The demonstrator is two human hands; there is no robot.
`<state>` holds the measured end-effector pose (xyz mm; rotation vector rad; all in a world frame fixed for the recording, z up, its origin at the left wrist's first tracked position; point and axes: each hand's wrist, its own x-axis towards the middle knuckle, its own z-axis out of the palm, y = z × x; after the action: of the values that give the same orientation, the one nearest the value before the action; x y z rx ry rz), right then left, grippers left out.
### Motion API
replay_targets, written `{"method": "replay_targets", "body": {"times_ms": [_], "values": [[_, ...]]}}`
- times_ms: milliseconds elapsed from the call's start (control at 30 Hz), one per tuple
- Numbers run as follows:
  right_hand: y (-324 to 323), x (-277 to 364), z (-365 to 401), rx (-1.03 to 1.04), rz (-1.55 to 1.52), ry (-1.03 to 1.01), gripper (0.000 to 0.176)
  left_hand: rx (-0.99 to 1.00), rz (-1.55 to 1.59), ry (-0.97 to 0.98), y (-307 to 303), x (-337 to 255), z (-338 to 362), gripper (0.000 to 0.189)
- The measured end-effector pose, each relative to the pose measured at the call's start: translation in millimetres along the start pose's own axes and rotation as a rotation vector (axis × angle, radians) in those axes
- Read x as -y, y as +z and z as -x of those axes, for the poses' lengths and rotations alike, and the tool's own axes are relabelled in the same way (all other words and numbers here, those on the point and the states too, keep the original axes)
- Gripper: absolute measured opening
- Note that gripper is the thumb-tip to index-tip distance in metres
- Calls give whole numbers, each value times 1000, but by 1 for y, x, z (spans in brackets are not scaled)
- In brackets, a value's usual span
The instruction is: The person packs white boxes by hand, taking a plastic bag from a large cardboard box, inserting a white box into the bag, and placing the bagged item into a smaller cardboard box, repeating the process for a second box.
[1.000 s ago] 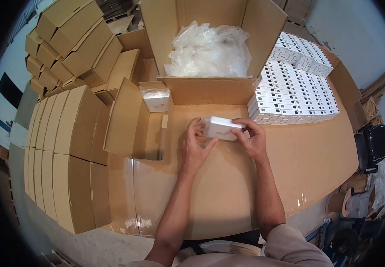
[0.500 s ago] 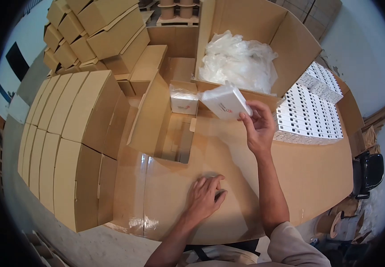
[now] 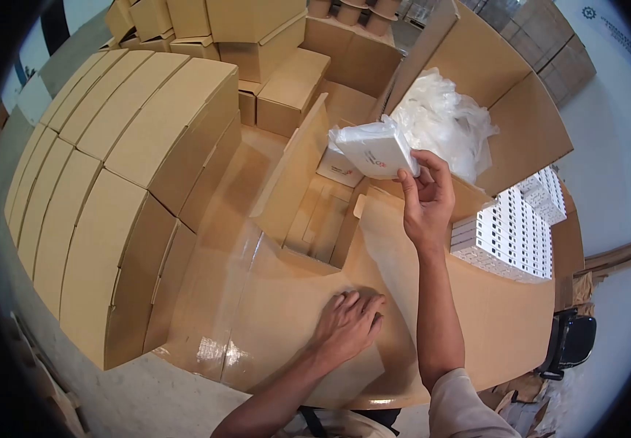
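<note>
Right now the step in hand looks like carrying: the right hand (image 3: 428, 208) pinches the corner of a plastic-wrapped white box (image 3: 377, 155) between thumb and fingers, closed to its thickness, holding it tilted at 1 o'clock above the open carton (image 3: 293, 171). Any onward move seems to call for a steady pinch and clearance from the carton's walls. The left hand (image 3: 348, 325) lies at 5 o'clock, fingers loosely bent and partly spread; nothing shows in it, though its underside is hidden. A 2nd box (image 3: 337, 169) sits in the carton, perhaps wrapped too. Brown cardboard (image 3: 498, 314) covers the worktop. Brown boxes (image 3: 133, 124) are ranked at 10 o'clock, plastic bags (image 3: 443, 120) fill a big carton (image 3: 531, 117) at 2, and white packs (image 3: 505, 237) are stacked at 3. Beyond, a black chair (image 3: 576, 339) stands at 4 beside a pale wall (image 3: 614, 146).
</note>
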<state>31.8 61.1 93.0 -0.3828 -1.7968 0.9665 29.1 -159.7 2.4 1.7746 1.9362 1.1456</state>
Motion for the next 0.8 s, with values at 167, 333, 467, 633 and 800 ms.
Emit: {"method": "replay_targets", "body": {"times_ms": [167,333,467,633,800], "values": [[3,-5,-3,32,121,-16,28,-12,-43,-1,3,1,-1,29],[0,2,-11,89,298,-115,27,10,-28,-2,5,2,-2,29],[2,6,-17,196,443,-176,29,22,-12,-9,6,3,-2,28],[5,2,-22,280,462,-117,31,22,-17,-21,3,3,-3,28],[4,5,-26,291,488,-126,31,-2,-21,-19,10,5,-2,28]]}}
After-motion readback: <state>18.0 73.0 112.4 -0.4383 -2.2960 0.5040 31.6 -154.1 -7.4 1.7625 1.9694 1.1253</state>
